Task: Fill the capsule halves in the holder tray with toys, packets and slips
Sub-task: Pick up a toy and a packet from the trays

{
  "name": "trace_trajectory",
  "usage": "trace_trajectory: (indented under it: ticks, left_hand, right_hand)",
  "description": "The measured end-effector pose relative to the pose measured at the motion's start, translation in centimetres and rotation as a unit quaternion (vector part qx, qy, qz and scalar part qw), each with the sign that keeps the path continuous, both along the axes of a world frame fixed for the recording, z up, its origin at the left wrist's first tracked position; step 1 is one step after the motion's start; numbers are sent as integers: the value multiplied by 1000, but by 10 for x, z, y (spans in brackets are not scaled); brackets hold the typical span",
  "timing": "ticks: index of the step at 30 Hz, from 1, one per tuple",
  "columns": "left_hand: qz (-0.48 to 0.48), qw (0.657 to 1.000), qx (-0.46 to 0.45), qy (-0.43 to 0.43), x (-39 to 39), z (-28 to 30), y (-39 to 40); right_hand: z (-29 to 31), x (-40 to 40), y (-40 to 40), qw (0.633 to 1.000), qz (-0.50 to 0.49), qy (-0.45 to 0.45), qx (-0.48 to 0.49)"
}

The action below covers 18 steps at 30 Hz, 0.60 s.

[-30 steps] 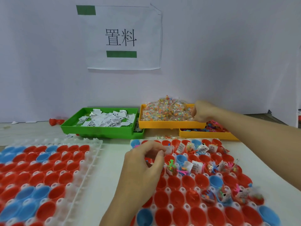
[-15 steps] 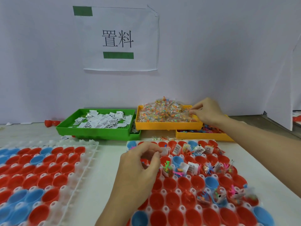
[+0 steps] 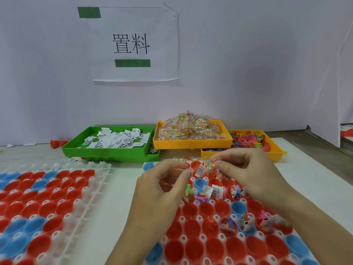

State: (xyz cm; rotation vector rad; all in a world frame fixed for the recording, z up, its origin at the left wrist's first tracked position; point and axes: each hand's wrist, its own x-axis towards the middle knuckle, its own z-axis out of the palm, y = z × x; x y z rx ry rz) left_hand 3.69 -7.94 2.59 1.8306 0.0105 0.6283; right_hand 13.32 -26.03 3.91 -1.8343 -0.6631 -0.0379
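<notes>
From my remote seat I see the holder tray (image 3: 193, 243) in front of me, its white grid seated with red and blue capsule halves (image 3: 208, 209); the far rows and a few cups at the right already hold toys, printed slips and bead packets, while most near cups sit unfilled. My right hand (image 3: 248, 173) pinches a clear bead packet (image 3: 210, 167) between thumb and fingertips just above the tray's far rows, and my left hand (image 3: 162, 190) is curled with thumb against fingertips, a thin red-and-blue piece showing inside it, though I cannot tell what it is. A second holder tray (image 3: 84, 205) lies to the left, filled with red and blue halves only. Behind stand a green tray (image 3: 107, 152) of white slips, an orange tray (image 3: 191, 144) heaped with bead packets, and a further orange tray (image 3: 275, 152) of pink plastic toys, partly tucked under it. All rest on a pale tabletop (image 3: 118, 180) against a white wall carrying a paper sign (image 3: 133, 44) with two green tape strips. My forearms hide several cups, and both grids run off the lower edge
</notes>
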Motion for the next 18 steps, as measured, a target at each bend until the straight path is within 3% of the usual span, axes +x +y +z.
trace_trajectory:
  ticks: [7,18]
  left_hand:
    - [-48,999,10,-4,-2,-3,-16]
    - [48,989,126,-67,-3,-8,-22]
  right_hand:
    - [1,-32,1,999,50,-8,17]
    - [-7,-41,10,1000,-9,5,11]
